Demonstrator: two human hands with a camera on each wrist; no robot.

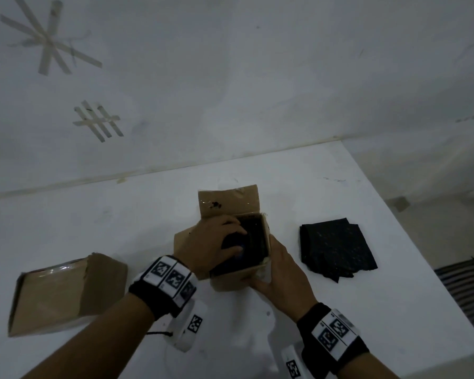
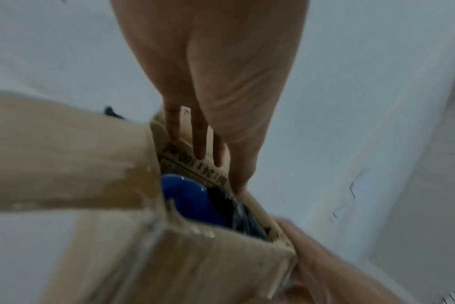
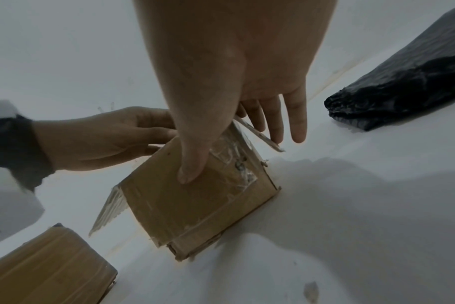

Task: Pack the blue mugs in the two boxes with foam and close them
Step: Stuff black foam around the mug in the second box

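An open cardboard box (image 1: 230, 280) stands mid-table with its flaps up. It is lined with black foam (image 1: 255, 236). A blue mug (image 2: 190, 201) sits inside against the foam lining (image 2: 239, 214), mostly hidden in the head view. My left hand (image 1: 216, 242) reaches into the opening over the mug, and its fingers (image 2: 199, 144) lie straight along the printed inner wall. My right hand (image 1: 274, 266) grips the box's near right corner. The right thumb (image 3: 187, 170) presses the front face of the box (image 3: 195, 205), and the other fingers (image 3: 275, 123) lie on the side flap.
A second cardboard box (image 1: 63, 296) lies on its side at the left, also low in the right wrist view (image 3: 44, 267). A pile of black foam pieces (image 1: 337, 247) lies right of the open box. The table's right edge (image 1: 422, 255) runs close behind the pile.
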